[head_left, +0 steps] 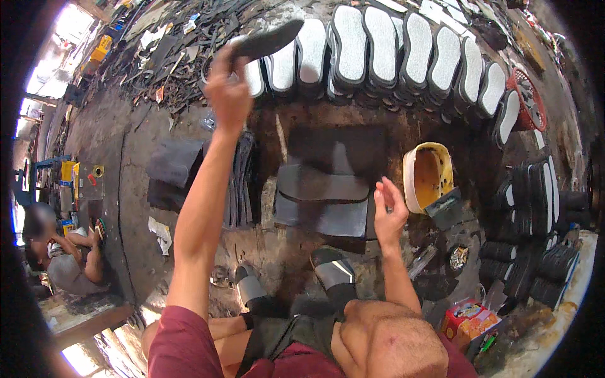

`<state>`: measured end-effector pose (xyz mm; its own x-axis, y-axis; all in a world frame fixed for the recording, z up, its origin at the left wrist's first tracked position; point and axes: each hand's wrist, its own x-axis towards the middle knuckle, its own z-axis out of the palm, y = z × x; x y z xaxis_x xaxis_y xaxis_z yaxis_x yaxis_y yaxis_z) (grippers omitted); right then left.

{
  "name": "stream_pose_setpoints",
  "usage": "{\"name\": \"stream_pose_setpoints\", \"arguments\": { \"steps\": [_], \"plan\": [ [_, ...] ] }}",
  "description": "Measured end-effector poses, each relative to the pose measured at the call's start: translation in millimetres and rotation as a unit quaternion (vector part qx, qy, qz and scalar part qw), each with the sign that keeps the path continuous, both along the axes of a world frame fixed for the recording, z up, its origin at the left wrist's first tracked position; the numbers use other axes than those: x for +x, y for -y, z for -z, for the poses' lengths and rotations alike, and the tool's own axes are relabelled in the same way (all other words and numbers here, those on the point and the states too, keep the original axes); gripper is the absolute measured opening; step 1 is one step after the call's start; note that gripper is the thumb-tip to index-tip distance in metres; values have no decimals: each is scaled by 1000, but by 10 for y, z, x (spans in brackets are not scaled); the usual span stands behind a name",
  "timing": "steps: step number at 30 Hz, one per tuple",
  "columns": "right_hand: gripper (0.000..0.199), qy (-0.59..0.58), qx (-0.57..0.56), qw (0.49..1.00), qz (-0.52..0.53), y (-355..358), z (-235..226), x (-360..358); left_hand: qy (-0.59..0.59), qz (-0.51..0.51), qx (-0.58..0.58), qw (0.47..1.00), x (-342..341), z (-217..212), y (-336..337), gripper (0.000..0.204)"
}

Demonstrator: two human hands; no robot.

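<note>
A dark shoe sole (272, 40) is in my left hand (230, 91), which reaches far out over the row of white-topped soles. The fingers close round the near end of the sole, and the hand is slightly blurred. My right hand (391, 211) hovers beside a cream-coloured tub (409, 179) with brownish residue inside. Its fingers are loosely curled, thumb and fingertips a little apart, with nothing visible between them. Between my arms lie dark flat sheets (321, 214), a curved-edged piece (321, 184) on top of them.
Stacks of white-topped soles (349, 47) curve along the far side, near a red basket (528, 101). Folded dark sheets (173, 164) lie left, and scraps (170, 57) heap far left. Dark soles (529, 195) stand right, above a red box (469, 321). Another person (69, 264) sits left.
</note>
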<state>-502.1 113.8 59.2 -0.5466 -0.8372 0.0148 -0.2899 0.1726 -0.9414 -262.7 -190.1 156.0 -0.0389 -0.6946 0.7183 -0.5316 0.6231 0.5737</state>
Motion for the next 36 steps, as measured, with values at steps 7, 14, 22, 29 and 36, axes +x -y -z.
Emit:
{"name": "stream_pose_setpoints", "arguments": {
  "steps": [7, 14, 22, 29, 36],
  "plan": [
    [47, 359, -230, 904, -29, 369, -774, -380, -328, 219, 535, 747, 244, 497, -1986, 39],
    [41, -14, -245, 953, 180, 113, -1162, -695, 339, 240, 210, 885, 158, 1797, -2877, 65],
    [40, 72, -231, 952, 190, -4, -945, -614, 72, 165, 327, 927, -354, 1831, -3109, 59],
    [42, 142, -227, 944, 194, 4, -884, -559, 462, 344, 277, 770, 117, 1698, -2241, 47],
    [43, 164, -252, 932, 203, 20, -978, -566, 271, 352, 641, 626, -97, 1627, -1183, 35]
  ]
}}
